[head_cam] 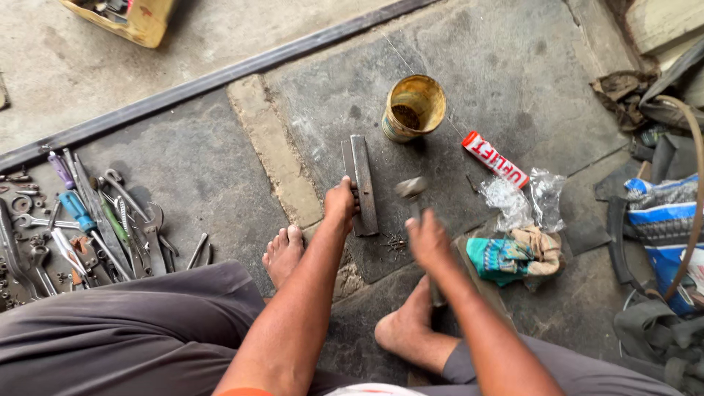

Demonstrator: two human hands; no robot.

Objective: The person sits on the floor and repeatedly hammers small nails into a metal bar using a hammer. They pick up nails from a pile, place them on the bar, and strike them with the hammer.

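Note:
I sit on a stone floor with both bare feet forward. My left hand (341, 203) presses against the left side of a flat grey metal bar (361, 183) lying on the floor, fingers closed on a small thing I cannot make out. My right hand (429, 238) grips the handle of a hammer; its blurred metal head (411, 188) hangs just right of the bar. Several small dark nails (396, 242) lie by the bar's near end.
A yellow tin can (414, 108) stands beyond the bar. A red-and-white tube (495, 158), clear plastic bags (524, 196) and a coloured cloth (513, 255) lie right. Wrenches and screwdrivers (88, 227) are spread at left. Bags and straps (664, 220) crowd the right edge.

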